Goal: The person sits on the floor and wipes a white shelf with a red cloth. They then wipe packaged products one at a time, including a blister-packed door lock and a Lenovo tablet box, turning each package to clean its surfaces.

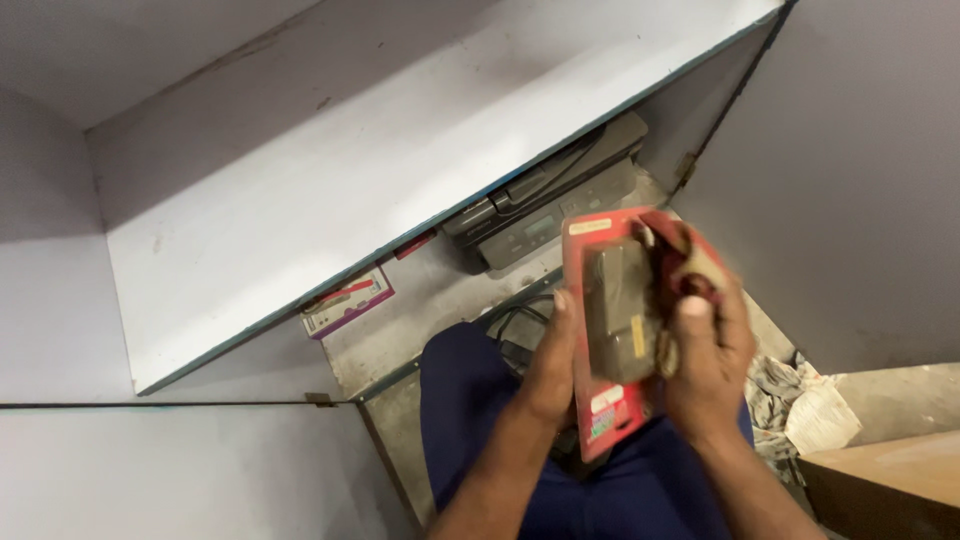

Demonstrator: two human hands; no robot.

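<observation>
Pale grey walls and a white shelf (330, 190) with a blue edge fill the background; below the shelf sit a dark printer (545, 205) and a small pink-edged box (348, 300), with crumpled paper (805, 400) on the floor at right. Person's left hand (550, 365) has its grip closed on the left edge of a red blister pack (612, 310), thumb along the side, while the right hand (708, 345) grips the pack's right edge, fingers curled over it. Pack is held upright in the air above the lap, between both hands, a dusty dark block under its clear bubble.
</observation>
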